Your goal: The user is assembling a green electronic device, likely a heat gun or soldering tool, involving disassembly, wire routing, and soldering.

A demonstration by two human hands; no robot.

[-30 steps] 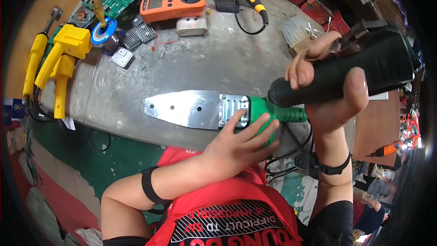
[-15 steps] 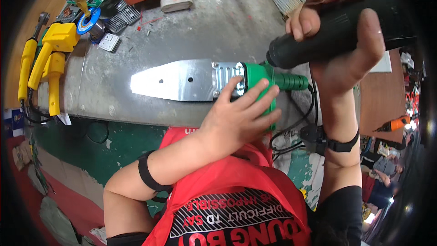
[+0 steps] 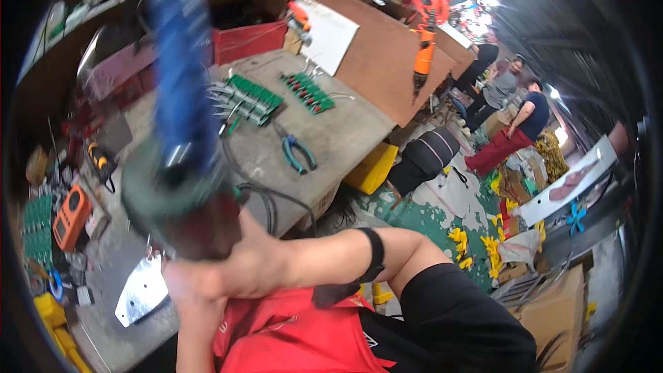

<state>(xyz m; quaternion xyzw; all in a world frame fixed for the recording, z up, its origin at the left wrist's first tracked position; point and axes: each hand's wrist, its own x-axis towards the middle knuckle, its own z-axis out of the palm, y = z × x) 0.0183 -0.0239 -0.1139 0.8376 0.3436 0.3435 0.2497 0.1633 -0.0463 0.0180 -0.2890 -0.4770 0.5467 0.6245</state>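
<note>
My right hand (image 3: 250, 252) is wrapped round a dark cylindrical tool (image 3: 173, 200), held upright close in front of me and smeared by motion. From its top rises a thick blue hose or cord (image 3: 181, 62), also blurred. Just below, my left hand (image 3: 190, 282) overlaps the right in the view; its fingers are hidden or blurred. Beyond it on the grey workbench (image 3: 352, 145) lies the pointed silver metal plate (image 3: 143, 291) of a green-handled heating tool, whose green body is mostly covered by my hands and the dark tool.
Blue-handled pliers (image 3: 297, 155), green circuit boards (image 3: 254, 97) and black cables (image 3: 266, 197) lie on the bench. An orange meter (image 3: 72, 217) stands at left. An orange power driver (image 3: 423, 62) hangs from a coiled hose. Several people stand beyond, near a yellow bin (image 3: 373, 169).
The view has swung to the right. My right hand still holds the dark tool, now upright with the blue hose above it. My left hand's spread fingers no longer show on the green body.
</note>
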